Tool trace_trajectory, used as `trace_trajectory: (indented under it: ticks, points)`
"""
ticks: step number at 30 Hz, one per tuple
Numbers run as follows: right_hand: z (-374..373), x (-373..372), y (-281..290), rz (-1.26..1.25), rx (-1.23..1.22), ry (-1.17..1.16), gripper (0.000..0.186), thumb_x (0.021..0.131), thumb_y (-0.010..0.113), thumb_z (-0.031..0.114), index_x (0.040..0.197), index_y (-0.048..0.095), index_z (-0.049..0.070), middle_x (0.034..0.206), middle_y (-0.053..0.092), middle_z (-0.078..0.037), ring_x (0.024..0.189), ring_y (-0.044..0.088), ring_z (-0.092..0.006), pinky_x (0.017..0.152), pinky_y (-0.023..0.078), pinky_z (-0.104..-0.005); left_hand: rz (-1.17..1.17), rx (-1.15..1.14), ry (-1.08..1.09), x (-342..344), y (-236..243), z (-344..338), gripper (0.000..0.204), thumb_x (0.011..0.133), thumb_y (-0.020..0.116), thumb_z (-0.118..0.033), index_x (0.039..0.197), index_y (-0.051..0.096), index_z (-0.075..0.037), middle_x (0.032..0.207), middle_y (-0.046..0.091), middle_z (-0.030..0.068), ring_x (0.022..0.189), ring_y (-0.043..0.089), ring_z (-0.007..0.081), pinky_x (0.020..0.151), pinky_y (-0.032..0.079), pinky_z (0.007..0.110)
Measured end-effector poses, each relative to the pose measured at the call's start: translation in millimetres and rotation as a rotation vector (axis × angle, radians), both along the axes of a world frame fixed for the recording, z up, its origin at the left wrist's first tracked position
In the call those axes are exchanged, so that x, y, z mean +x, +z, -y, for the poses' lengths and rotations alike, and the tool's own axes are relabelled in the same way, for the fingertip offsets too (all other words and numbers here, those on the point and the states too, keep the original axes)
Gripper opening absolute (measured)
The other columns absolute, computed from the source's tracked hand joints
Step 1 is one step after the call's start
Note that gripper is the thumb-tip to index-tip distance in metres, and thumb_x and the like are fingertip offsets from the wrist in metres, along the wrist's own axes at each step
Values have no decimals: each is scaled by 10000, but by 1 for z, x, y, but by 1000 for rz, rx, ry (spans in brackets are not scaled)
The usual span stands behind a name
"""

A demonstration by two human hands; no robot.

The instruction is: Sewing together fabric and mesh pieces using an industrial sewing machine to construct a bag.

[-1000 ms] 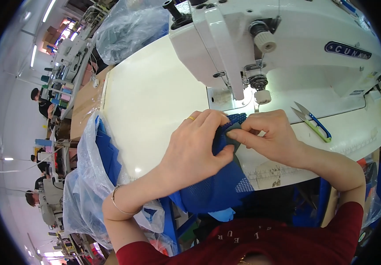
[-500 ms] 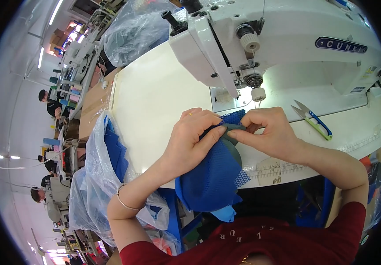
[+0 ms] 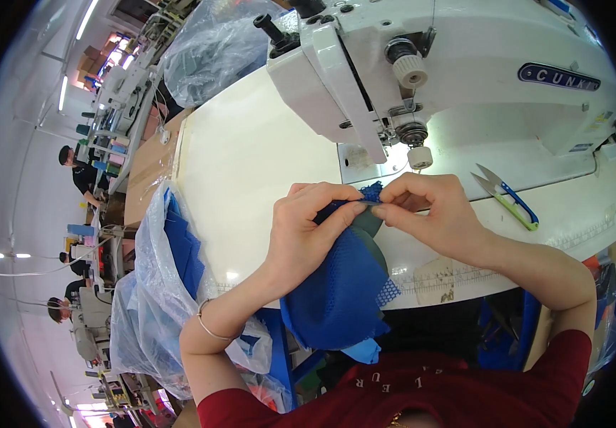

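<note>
Both hands pinch the top edge of a blue mesh fabric piece [image 3: 333,292] with a grey-green layer [image 3: 368,239] against it. My left hand [image 3: 310,232] grips the edge between thumb and fingers. Close beside it, my right hand [image 3: 429,214] pinches the same edge, fingers closed. The fabric hangs down over the table's front edge, and a light-blue bit [image 3: 363,350] shows at its bottom. Just beyond the hands stands a white sewing machine [image 3: 479,78], its presser-foot area [image 3: 383,158] lit; the fabric is apart from it.
Thread snips [image 3: 507,196] with blue and green handles lie to the right on the white table [image 3: 251,164]. A ruler strip [image 3: 479,271] runs along the front edge. At left, a clear plastic bag [image 3: 147,314] holds blue pieces; another bag [image 3: 215,53] lies behind. People sit farther left.
The fingertips have drawn closer together on the fabric edge, folding the grey-green layer under more. The fabric's hanging part has shifted slightly down.
</note>
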State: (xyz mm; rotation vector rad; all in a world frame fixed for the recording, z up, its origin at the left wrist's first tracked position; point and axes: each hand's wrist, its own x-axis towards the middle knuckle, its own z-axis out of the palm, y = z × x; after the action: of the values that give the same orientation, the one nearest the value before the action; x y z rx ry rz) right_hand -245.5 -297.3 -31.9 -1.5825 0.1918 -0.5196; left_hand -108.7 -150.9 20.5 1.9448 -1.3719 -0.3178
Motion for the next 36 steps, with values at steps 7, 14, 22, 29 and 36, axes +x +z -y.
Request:
trace_trajectory:
  ticks: [7, 14, 22, 29, 36]
  points:
    - [5, -3, 7, -181, 50, 125, 167, 870, 683, 125, 816, 634, -25, 717, 648, -33, 671, 613, -60, 585, 482, -199, -102, 39, 33, -1, -3, -4, 116, 820, 710, -53, 934, 708, -30, 826, 687, 42, 777, 568, 119, 753, 435, 261]
    - [1, -1, 7, -139, 90, 85, 176, 868, 679, 126, 802, 622, -26, 737, 653, -40, 682, 623, -69, 606, 497, -210, -286, -52, 134, -6, -4, -2, 165, 818, 723, -43, 979, 712, -7, 883, 690, 50, 827, 602, 95, 757, 482, 225]
    - [2, -2, 4, -120, 71, 52, 167, 864, 686, 122, 813, 617, -22, 758, 669, -58, 710, 654, -94, 624, 516, -216, 109, -30, 42, -1, 1, -1, 149, 799, 733, -37, 942, 706, -5, 869, 699, 55, 822, 605, 85, 754, 479, 215]
    - [0, -2, 4, -86, 94, 47, 152, 874, 684, 111, 833, 615, -17, 773, 667, -61, 720, 652, -95, 637, 523, -216, -259, -36, 104, -6, 7, 2, 128, 816, 721, -42, 931, 691, 6, 820, 686, 42, 744, 598, 75, 683, 478, 208]
    - [4, -1, 8, -122, 411, 112, 184, 878, 684, 107, 978, 651, -45, 827, 685, -86, 775, 658, -114, 700, 538, -228, -213, -15, 112, -5, 3, -3, 101, 823, 708, -19, 910, 671, 18, 849, 671, 49, 775, 596, 82, 711, 477, 215]
